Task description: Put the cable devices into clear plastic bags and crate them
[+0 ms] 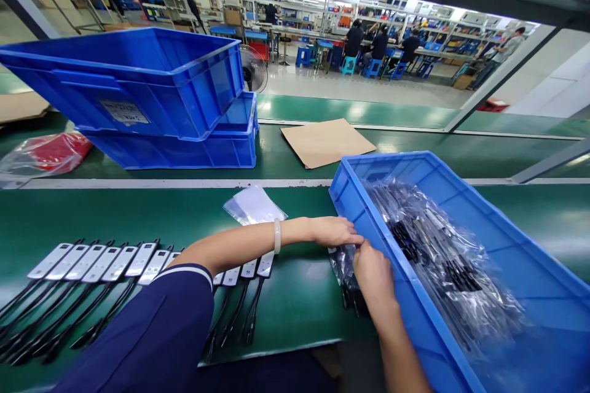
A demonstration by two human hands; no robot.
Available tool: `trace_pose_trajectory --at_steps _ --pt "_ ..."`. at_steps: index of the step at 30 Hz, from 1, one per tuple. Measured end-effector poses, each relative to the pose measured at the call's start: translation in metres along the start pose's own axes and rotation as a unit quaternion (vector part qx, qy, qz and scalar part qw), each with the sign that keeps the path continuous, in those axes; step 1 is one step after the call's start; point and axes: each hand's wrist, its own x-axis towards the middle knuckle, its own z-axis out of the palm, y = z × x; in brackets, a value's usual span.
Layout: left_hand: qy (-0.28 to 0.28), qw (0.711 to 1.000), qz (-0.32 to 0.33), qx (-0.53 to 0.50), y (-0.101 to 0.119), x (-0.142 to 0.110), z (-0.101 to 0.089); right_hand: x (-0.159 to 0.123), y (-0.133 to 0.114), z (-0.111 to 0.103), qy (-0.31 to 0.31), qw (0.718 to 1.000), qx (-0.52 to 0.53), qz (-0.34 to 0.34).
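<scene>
The left hand (337,231) and right hand (374,271) meet with bent fingers over the top of a clear bag (342,265); whether they pinch it, I cannot tell.

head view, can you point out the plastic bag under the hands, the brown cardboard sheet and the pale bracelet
Plastic bag (343,266), head view: crinkled plastic at its visible middle.
Brown cardboard sheet (328,143), head view: middle of its top face.
Pale bracelet (277,236), head view: middle of its visible band.
</scene>
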Motion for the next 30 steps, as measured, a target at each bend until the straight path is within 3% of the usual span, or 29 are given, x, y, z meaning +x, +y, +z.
trace_pose_trajectory --at_steps 9,12,16,19,24,27,29,30 --pt "0.040 0.999 -0.015 0.005 0.003 0.008 0.000 -0.016 -0.003 -0.006 0.036 0.999 0.012 0.022" --pt "0.033 0.999 -0.032 0.005 0.003 0.001 -0.004 -0.031 -0.003 0.000 0.074 0.996 0.055 -0.009" --pt "0.057 0.992 -0.113 -0.008 0.010 -0.032 -0.023 -0.056 -0.015 0.019 0.117 0.970 0.185 -0.106" --pt "0.062 0.975 -0.214 -0.010 0.024 -0.080 -0.040 -0.072 -0.043 0.036 0.033 0.965 0.184 -0.182" --pt "0.050 0.914 -0.401 0.034 0.048 -0.178 -0.074 -0.090 -0.100 0.063 -0.063 0.953 0.114 -0.273" --pt "0.169 0.844 -0.499 0.101 0.055 -0.209 -0.121 -0.094 -0.121 0.067 -0.080 0.947 0.096 -0.298" --pt "0.277 0.790 -0.526 0.150 0.054 -0.206 -0.158 -0.094 -0.128 0.064 -0.092 0.945 0.088 -0.302" --pt "0.301 0.786 -0.514 0.163 0.051 -0.198 -0.173 -0.093 -0.129 0.062 -0.099 0.944 0.087 -0.301"
